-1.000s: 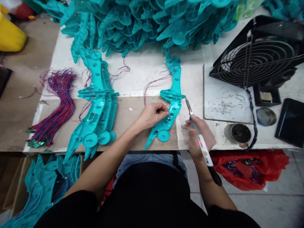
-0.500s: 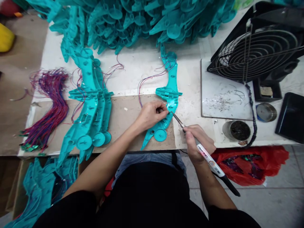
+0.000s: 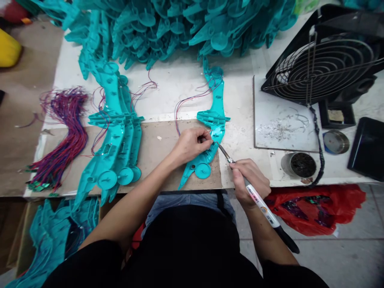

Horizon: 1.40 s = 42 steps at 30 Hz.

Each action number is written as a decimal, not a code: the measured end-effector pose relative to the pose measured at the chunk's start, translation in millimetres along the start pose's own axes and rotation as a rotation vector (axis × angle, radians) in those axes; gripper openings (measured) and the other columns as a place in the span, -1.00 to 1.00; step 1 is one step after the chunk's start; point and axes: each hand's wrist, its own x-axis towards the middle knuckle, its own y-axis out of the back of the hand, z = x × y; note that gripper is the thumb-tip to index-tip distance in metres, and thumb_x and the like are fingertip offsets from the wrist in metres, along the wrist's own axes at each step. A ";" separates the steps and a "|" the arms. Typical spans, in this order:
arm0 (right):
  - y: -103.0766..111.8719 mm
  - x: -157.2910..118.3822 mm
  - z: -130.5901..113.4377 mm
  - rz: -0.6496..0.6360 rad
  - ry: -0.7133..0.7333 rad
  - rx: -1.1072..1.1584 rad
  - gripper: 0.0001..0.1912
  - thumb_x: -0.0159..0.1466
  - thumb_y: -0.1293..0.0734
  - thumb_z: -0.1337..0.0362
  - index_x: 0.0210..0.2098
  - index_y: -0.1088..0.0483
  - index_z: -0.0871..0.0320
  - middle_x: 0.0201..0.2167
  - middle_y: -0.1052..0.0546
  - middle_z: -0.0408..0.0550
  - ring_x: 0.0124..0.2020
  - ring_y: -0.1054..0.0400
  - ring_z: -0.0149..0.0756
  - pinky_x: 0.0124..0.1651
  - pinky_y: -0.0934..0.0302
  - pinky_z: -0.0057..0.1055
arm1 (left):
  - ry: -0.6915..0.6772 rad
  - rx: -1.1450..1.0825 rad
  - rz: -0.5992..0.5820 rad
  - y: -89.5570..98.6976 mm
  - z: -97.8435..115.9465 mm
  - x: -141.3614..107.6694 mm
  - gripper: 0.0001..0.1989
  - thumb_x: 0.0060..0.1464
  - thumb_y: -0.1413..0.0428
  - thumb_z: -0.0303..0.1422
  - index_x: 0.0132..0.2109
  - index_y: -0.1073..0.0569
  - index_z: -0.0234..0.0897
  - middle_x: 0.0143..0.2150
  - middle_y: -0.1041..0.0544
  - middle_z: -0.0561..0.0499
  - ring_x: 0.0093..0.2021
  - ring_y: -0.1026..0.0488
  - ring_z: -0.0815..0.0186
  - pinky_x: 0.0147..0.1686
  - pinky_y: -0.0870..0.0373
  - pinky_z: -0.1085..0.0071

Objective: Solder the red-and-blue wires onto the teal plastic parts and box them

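A teal plastic shell [image 3: 218,98] lies on the bench in front of me, with thin red and blue wires [image 3: 186,100] looping off its left side. Over its lower half, my left hand [image 3: 193,143] is closed in a pinch at the shell; what sits between the fingertips is too small to make out. My right hand [image 3: 250,182] grips a white soldering iron [image 3: 259,200] like a pen. The iron's metal tip points up-left and meets the shell close to my left fingertips.
Stacked teal shells [image 3: 115,128] and a bundle of wires [image 3: 70,136] lie left. A big pile of shells [image 3: 177,28] fills the back. At right stand a black fan [image 3: 324,68], a white board [image 3: 282,128] and a round tin [image 3: 300,165]. A red bag [image 3: 339,212] is below the edge.
The soldering iron's handle has tilted slightly, its rear end swinging down and left. My left hand and the shell stay in place.
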 end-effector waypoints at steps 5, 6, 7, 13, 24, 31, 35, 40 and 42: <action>-1.3 -2.4 3.4 0.070 -0.005 0.006 -0.77 0.25 -0.31 0.44 -0.18 -0.55 0.07 -0.46 -0.54 -0.10 -0.41 -0.44 -0.23 -0.37 -0.35 -0.24 | 0.016 -0.005 -0.005 0.0 0.9 0.4 -0.95 -0.04 -0.16 -0.49 -0.45 -0.47 -0.33 -0.53 -0.41 0.10 -0.52 -0.23 0.47 -0.49 -0.17 0.51; -1.2 -2.4 3.7 0.062 -0.003 0.013 -0.76 0.25 -0.31 0.44 -0.17 -0.55 0.08 -0.45 -0.54 -0.09 -0.41 -0.44 -0.23 -0.37 -0.35 -0.25 | 0.018 -0.010 -0.003 -0.1 1.0 0.4 -0.95 -0.05 -0.15 -0.49 -0.45 -0.46 -0.33 -0.53 -0.41 0.10 -0.52 -0.23 0.47 -0.49 -0.17 0.51; -1.1 -2.4 3.8 0.057 -0.003 0.017 -0.76 0.25 -0.31 0.45 -0.17 -0.55 0.08 -0.45 -0.54 -0.09 -0.40 -0.43 -0.24 -0.36 -0.35 -0.25 | 0.020 -0.014 0.000 -0.3 1.1 0.3 -0.95 -0.05 -0.15 -0.50 -0.45 -0.46 -0.33 -0.53 -0.41 0.10 -0.52 -0.23 0.47 -0.49 -0.16 0.51; 1.5 -3.9 1.9 0.052 -0.056 -0.019 -0.78 0.28 -0.30 0.40 -0.16 -0.55 0.09 -0.42 -0.56 -0.06 -0.38 -0.45 -0.22 -0.35 -0.37 -0.23 | 0.021 -0.021 0.008 -1.0 0.6 0.3 -0.96 -0.07 -0.16 -0.47 -0.45 -0.48 -0.32 -0.52 -0.44 0.09 -0.52 -0.25 0.46 -0.49 -0.19 0.51; 91.5 3.0 23.3 0.345 -0.195 -0.470 -0.80 0.33 -0.30 0.24 -0.20 -0.58 0.11 -0.35 -0.62 -0.03 -0.34 -0.51 -0.23 -0.24 -0.45 -0.23 | -0.212 0.176 0.138 -9.6 -13.9 -10.7 -0.92 0.04 -0.13 -0.35 -0.38 -0.45 -0.25 -0.31 -0.54 -0.02 -0.28 -0.46 0.28 -0.25 -0.39 0.37; 138.8 15.7 64.2 0.386 -0.354 -0.617 -0.75 0.30 -0.33 0.15 -0.26 -0.61 0.14 -0.37 -0.63 -0.06 -0.34 -0.53 -0.26 -0.16 -0.45 -0.27 | -0.333 0.194 0.150 -14.6 -13.8 -19.9 -0.94 0.11 -0.13 -0.34 -0.32 -0.45 -0.20 -0.06 -0.61 -0.09 0.04 -0.52 0.14 0.09 -0.41 0.16; 139.3 22.8 72.4 0.352 -0.402 -0.554 -0.77 0.29 -0.34 0.17 -0.27 -0.61 0.13 -0.39 -0.62 -0.06 -0.36 -0.52 -0.27 -0.17 -0.45 -0.28 | -0.274 0.153 0.126 -19.0 -15.0 -21.5 -0.92 0.14 -0.12 -0.33 -0.31 -0.45 -0.21 -0.07 -0.63 -0.09 -0.04 -0.56 0.18 -0.04 -0.46 0.26; 141.3 24.6 76.3 0.342 -0.444 -0.527 -0.79 0.27 -0.36 0.16 -0.27 -0.61 0.12 -0.39 -0.62 -0.07 -0.37 -0.52 -0.26 -0.17 -0.45 -0.26 | -0.246 0.191 0.203 -29.1 -12.6 -29.1 -0.95 0.14 -0.11 -0.37 -0.30 -0.44 -0.22 -0.06 -0.63 -0.08 -0.15 -0.57 0.24 -0.17 -0.45 0.33; 141.2 24.7 76.1 0.364 -0.450 -0.511 -0.78 0.27 -0.36 0.15 -0.27 -0.61 0.12 -0.39 -0.62 -0.07 -0.36 -0.52 -0.25 -0.17 -0.45 -0.26 | -0.251 0.209 0.214 -33.4 -10.3 -33.5 -0.95 0.15 -0.10 -0.38 -0.30 -0.43 -0.22 -0.06 -0.63 -0.09 -0.11 -0.57 0.22 -0.14 -0.45 0.31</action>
